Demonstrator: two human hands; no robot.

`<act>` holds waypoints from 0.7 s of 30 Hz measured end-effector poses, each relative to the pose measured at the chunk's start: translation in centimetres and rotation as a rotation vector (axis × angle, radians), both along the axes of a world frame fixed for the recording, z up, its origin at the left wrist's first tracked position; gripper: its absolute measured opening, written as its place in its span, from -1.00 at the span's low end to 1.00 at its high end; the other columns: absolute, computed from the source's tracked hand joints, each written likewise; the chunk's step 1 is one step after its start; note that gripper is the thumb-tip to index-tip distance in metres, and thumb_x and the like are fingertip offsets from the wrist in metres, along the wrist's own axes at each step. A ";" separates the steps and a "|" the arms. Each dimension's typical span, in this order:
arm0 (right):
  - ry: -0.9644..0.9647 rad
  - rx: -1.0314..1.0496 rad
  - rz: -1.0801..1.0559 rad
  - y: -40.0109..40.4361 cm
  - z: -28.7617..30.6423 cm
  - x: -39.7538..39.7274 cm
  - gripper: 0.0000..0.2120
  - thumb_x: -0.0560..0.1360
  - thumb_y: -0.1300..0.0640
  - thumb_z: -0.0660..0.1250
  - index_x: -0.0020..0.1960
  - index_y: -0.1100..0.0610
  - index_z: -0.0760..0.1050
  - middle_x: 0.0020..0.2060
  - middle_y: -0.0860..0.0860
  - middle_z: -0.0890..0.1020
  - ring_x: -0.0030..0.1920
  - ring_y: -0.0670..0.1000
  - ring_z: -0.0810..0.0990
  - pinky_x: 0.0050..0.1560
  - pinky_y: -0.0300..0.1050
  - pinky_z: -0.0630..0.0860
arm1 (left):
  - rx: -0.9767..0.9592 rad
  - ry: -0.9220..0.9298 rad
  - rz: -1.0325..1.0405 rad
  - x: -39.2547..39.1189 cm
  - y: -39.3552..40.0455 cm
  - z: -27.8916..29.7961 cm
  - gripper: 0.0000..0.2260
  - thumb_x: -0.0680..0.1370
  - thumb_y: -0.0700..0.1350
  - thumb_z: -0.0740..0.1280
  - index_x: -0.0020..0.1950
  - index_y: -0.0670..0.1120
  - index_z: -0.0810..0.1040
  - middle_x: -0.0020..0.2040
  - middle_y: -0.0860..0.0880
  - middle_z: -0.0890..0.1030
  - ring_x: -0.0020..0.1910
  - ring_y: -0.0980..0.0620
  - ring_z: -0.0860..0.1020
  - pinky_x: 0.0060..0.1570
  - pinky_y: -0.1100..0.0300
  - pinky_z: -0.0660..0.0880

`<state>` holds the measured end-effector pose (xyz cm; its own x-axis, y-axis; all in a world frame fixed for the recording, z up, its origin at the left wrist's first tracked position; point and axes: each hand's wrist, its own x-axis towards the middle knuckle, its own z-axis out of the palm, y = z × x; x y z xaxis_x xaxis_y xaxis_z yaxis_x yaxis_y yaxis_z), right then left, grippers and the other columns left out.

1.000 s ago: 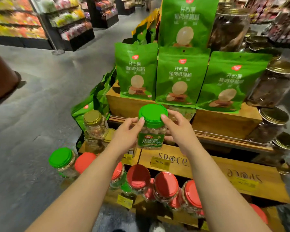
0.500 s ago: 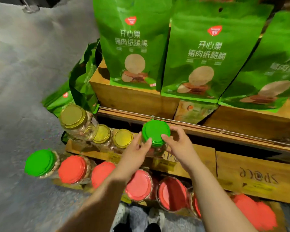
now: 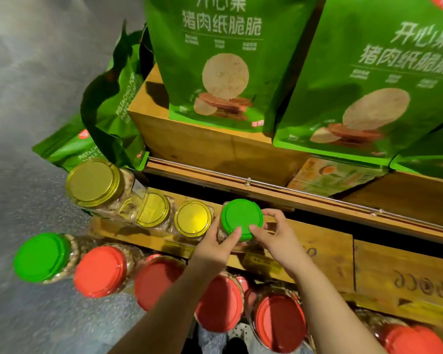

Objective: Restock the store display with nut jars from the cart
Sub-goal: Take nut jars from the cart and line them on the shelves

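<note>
Jar [image 3: 241,219]: clear, rigid, likely hefty, smooth sides. Left hand [image 3: 215,247] and right hand [image 3: 279,238] fingers curled round it below lid; best hold.

**Tight slot on the middle shelf, open floor at left**

The wooden shelf [image 3: 317,241] at centre frame has bare plank to the right of the green-lidded jar [image 3: 241,219]. Above it, a wooden ledge with a metal rail [image 3: 266,183] overhangs, closing the slot from the top. Just left of the jar, three gold-lidded jars [image 3: 192,219] block the shelf. In the lower frame, a row of red-lidded jars [image 3: 101,270] and a second green-lidded one [image 3: 40,256] crowd the way up from below. Green snack bags [image 3: 215,60] wall off the upper frame. The grey floor [image 3: 23,85] at left lies open.
</note>
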<state>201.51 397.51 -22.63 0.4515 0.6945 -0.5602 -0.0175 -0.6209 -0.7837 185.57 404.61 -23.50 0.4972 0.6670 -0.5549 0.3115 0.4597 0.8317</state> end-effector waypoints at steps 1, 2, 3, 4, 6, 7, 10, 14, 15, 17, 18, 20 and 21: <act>-0.009 -0.012 0.007 0.1 -0.4 0.0 -0.65 0.49 -0.07 0.51 0.15 -0.26 0.42 0.02 0.01 0.63 -0.03 0.04 0.67 -0.07 -0.02 0.56 | -0.002 -0.005 -0.008 -0.1 0.2 -0.7 -0.60 0.63 -0.17 0.38 0.43 0.03 0.40 0.36 -0.04 0.58 0.29 0.13 0.58 0.37 0.21 0.45; -0.017 -0.024 0.013 0.1 -0.7 0.0 -0.66 0.49 -0.07 0.50 0.15 -0.26 0.42 0.03 0.01 0.64 -0.02 0.04 0.69 -0.04 0.00 0.58 | -0.001 0.017 -0.025 -0.2 0.3 -1.4 -0.54 0.60 -0.04 0.43 0.47 0.00 0.39 0.38 -0.05 0.57 0.32 0.10 0.56 0.40 0.15 0.44; -0.025 -0.031 0.017 0.2 -0.9 -0.1 -0.65 0.49 -0.08 0.50 0.15 -0.26 0.41 0.04 0.01 0.65 -0.02 0.04 0.70 0.00 0.02 0.61 | 0.006 0.063 -0.056 -0.3 0.4 -1.7 -0.37 0.52 0.18 0.47 0.52 0.01 0.36 0.40 -0.01 0.54 0.35 0.09 0.54 0.42 0.08 0.43; -0.033 -0.039 0.016 0.2 -1.4 -0.1 -0.65 0.48 -0.08 0.50 0.15 -0.27 0.41 0.05 0.00 0.66 -0.03 0.03 0.70 0.04 0.06 0.63 | 0.001 0.129 -0.076 -0.4 0.4 -2.2 -0.17 0.40 0.41 0.44 0.55 0.05 0.32 0.42 0.04 0.53 0.37 0.09 0.52 0.43 0.02 0.42; -0.049 -0.047 0.016 0.3 -1.9 -0.2 -0.64 0.46 -0.09 0.51 0.14 -0.26 0.41 0.03 -0.01 0.66 -0.05 0.01 0.71 0.07 0.13 0.64 | 0.023 0.205 -0.095 -0.5 0.4 -3.5 0.02 0.23 0.61 0.34 0.57 0.12 0.29 0.43 0.06 0.51 0.39 0.08 0.50 0.42 -0.04 0.43; -0.053 -0.045 0.015 0.2 -2.3 -0.2 -0.63 0.43 -0.12 0.52 0.12 -0.28 0.41 0.02 -0.02 0.67 -0.06 0.02 0.71 0.07 0.15 0.64 | 0.024 0.220 -0.095 -0.5 0.4 -3.9 0.04 0.21 0.63 0.33 0.57 0.12 0.28 0.43 0.05 0.51 0.39 0.08 0.50 0.41 -0.03 0.44; -0.041 -0.065 0.019 0.3 -3.0 -0.3 -0.59 0.39 -0.13 0.52 0.14 -0.26 0.41 0.00 -0.02 0.66 -0.06 0.03 0.70 0.08 0.14 0.63 | 0.014 0.205 -0.106 -0.6 0.2 -4.6 0.10 0.15 0.65 0.32 0.56 0.09 0.31 0.39 0.05 0.54 0.36 0.08 0.52 0.37 0.10 0.47; -0.067 -0.105 0.069 0.2 -2.9 -0.5 -0.60 0.53 0.07 0.48 0.25 -0.05 0.36 -0.05 -0.18 0.54 -0.12 -0.22 0.53 -0.16 -0.35 0.46 | 0.293 0.258 -0.215 -0.7 -0.1 -5.4 -0.20 0.32 0.48 0.37 0.40 0.02 0.43 0.25 -0.05 0.62 0.25 0.05 0.61 0.09 0.41 0.54; -0.072 -0.118 0.080 0.2 -3.1 -0.6 -0.60 0.54 0.07 0.47 0.26 -0.05 0.35 -0.05 -0.18 0.54 -0.12 -0.23 0.52 -0.23 -0.41 0.42 | 0.248 0.246 -0.181 -0.7 0.1 -5.7 -0.47 0.51 0.30 0.37 0.34 0.02 0.42 0.24 -0.18 0.61 0.24 -0.11 0.63 0.03 0.35 0.60; -0.075 -0.131 0.094 0.2 -3.2 -0.8 -0.59 0.54 0.06 0.47 0.26 -0.06 0.34 -0.02 -0.12 0.58 -0.13 -0.22 0.54 -0.31 -0.44 0.40 | 0.433 0.086 -0.132 -1.5 0.0 -7.6 -0.86 0.72 -0.10 0.16 0.27 -0.04 0.38 0.19 -0.44 0.54 0.14 -0.38 0.64 -0.05 0.10 0.68; -0.068 -0.136 0.086 0.3 -3.2 -0.9 -0.59 0.54 0.05 0.48 0.26 -0.06 0.34 -0.01 -0.11 0.58 -0.13 -0.22 0.54 -0.32 -0.45 0.39 | 0.441 0.038 -0.118 -1.4 0.3 -7.5 -0.86 0.73 -0.17 0.11 0.27 -0.05 0.38 0.19 -0.42 0.52 0.13 -0.38 0.64 -0.05 0.11 0.68; -0.077 -0.140 0.079 0.4 -3.3 -1.1 -0.58 0.54 0.05 0.48 0.26 -0.07 0.33 -0.02 -0.16 0.55 -0.11 -0.25 0.52 -0.30 -0.46 0.37 | 0.128 -0.010 -0.056 -0.3 0.6 -5.1 -0.80 0.69 -0.12 0.26 0.32 0.01 0.41 0.20 -0.07 0.55 0.22 -0.10 0.64 0.00 0.42 0.57; -0.081 -0.143 0.076 0.4 -3.3 -1.2 -0.58 0.54 0.05 0.48 0.26 -0.07 0.33 -0.02 -0.18 0.55 -0.10 -0.25 0.52 -0.29 -0.45 0.36 | 0.161 0.090 -0.010 -0.4 0.3 -5.1 -0.69 0.65 -0.08 0.35 0.38 0.01 0.41 0.19 0.07 0.56 0.21 0.09 0.61 -0.01 0.53 0.50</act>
